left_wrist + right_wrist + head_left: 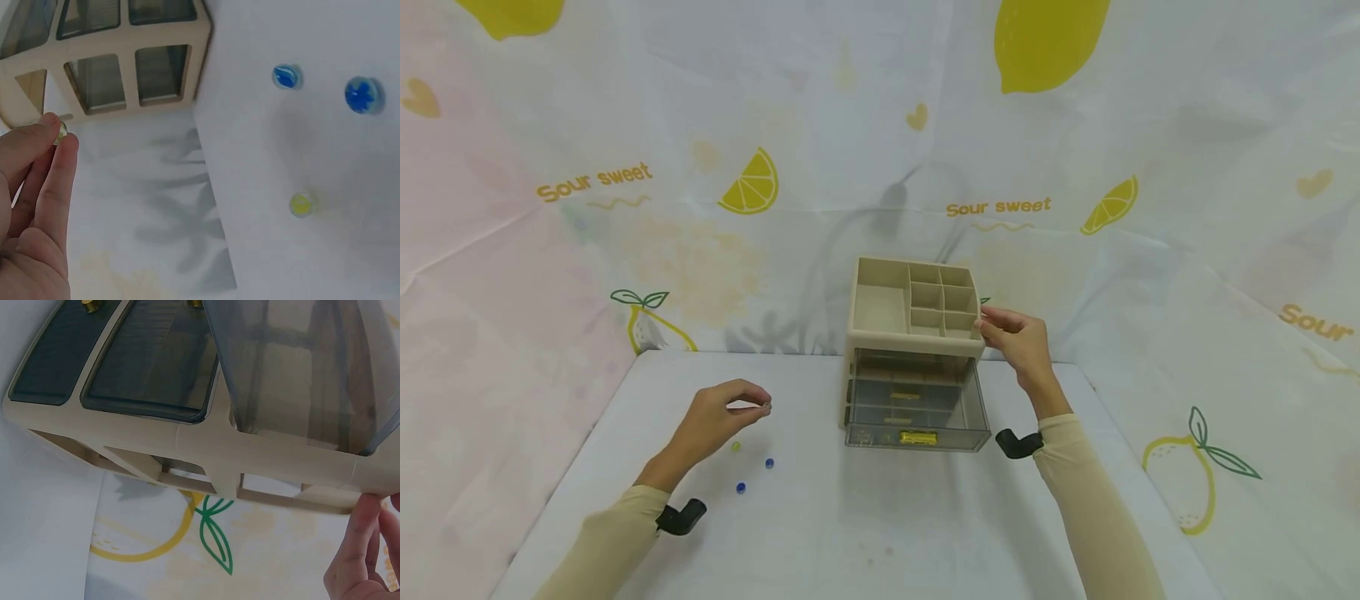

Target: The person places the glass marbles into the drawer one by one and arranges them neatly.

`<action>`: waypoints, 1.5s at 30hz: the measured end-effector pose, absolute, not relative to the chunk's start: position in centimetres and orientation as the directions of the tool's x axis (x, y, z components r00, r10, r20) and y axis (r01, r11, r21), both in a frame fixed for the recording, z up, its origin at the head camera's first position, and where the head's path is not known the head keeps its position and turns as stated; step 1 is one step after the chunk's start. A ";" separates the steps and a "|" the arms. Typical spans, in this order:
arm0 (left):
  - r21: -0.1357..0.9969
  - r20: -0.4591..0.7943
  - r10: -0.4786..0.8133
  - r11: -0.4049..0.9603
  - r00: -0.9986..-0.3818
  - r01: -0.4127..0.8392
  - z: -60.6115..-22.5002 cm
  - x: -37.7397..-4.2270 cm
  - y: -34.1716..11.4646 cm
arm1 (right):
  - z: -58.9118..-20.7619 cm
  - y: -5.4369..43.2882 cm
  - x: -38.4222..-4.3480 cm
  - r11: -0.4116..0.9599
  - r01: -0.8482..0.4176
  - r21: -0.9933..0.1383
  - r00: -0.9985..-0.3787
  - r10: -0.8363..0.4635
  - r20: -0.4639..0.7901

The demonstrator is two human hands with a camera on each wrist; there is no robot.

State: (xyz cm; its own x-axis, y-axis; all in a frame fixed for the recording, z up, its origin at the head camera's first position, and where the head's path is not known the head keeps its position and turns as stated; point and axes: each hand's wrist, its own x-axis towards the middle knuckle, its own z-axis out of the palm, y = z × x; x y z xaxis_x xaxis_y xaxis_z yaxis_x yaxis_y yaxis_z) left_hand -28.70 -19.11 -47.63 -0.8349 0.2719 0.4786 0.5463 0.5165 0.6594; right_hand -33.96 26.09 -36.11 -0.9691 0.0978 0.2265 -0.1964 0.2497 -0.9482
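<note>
Between thumb and fingertips, my left hand [718,423] pinches a small clear marble [61,132] with a yellowish tint, above the left half of the table. Just below that hand lie a yellow-green marble [736,447] and two blue marbles, one [770,463] slightly farther back than the other [741,488]. My right hand [1021,343] grips the upper right edge of a beige drawer organizer [913,342], thumb at the top rim and fingers along the side. The organizer's top smoky transparent drawer [955,442] is pulled out and has a gold handle; the lower drawers are closed.
The organizer's top has several open compartments [880,308]. It stands near the back of a white table [760,550], against a lemon-print cloth backdrop [850,125]. Black straps with wrist mounts [681,518] show at both sleeves.
</note>
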 end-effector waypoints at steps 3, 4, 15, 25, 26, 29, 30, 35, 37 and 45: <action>0.686 0.485 0.282 0.464 -0.828 0.560 -45.6 -28.0 -17.7 | -36.1 26.1 -33.9 0.238 -0.199 -0.951 -0.968 0.101 0.228; 0.695 0.487 0.287 0.445 -0.825 0.565 -44.9 -27.8 -17.2 | -36.1 26.0 -33.9 0.234 -0.200 -0.952 -0.968 0.101 0.228; 0.718 0.523 0.310 0.342 -0.794 0.607 -43.6 -28.4 -14.9 | -36.1 26.1 -33.9 0.228 -0.205 -0.952 -0.968 0.097 0.231; 0.726 0.533 0.324 0.301 -0.782 0.619 -44.7 -29.7 -14.8 | -36.2 26.0 -34.0 0.228 -0.203 -0.952 -0.967 0.106 0.232; 0.728 0.527 0.327 0.302 -0.784 0.616 -44.8 -29.7 -14.9 | -36.2 26.0 -34.0 0.234 -0.203 -0.951 -0.967 0.104 0.232; 0.735 0.513 0.333 0.306 -0.791 0.605 -44.8 -29.6 -14.9 | -36.3 26.1 -34.0 0.243 -0.202 -0.949 -0.968 0.099 0.231; 0.735 0.511 0.333 0.310 -0.793 0.604 -44.8 -29.6 -14.9 | -36.3 26.1 -34.0 0.243 -0.201 -0.949 -0.968 0.100 0.231; 0.724 0.522 0.331 0.314 -0.786 0.614 -44.3 -29.5 -14.5 | -36.1 26.1 -34.0 0.235 -0.196 -0.952 -0.968 0.106 0.226; 0.719 0.535 0.328 0.308 -0.779 0.623 -43.8 -29.4 -14.2 | -36.1 26.1 -34.0 0.236 -0.197 -0.952 -0.968 0.107 0.227; 0.705 0.587 0.357 0.217 -0.727 0.675 -40.2 -27.6 -12.4 | -36.1 25.9 -33.9 0.240 -0.197 -0.951 -0.968 0.105 0.227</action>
State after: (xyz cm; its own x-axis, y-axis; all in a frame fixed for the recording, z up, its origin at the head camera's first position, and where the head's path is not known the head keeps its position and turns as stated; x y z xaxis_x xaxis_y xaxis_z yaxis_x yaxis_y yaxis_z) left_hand -27.59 -12.42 -40.18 -0.7269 0.3565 0.5869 0.6755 0.2169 0.7048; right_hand -33.92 25.94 -36.05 -0.9682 0.1053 0.2270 -0.1969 0.2396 -0.9507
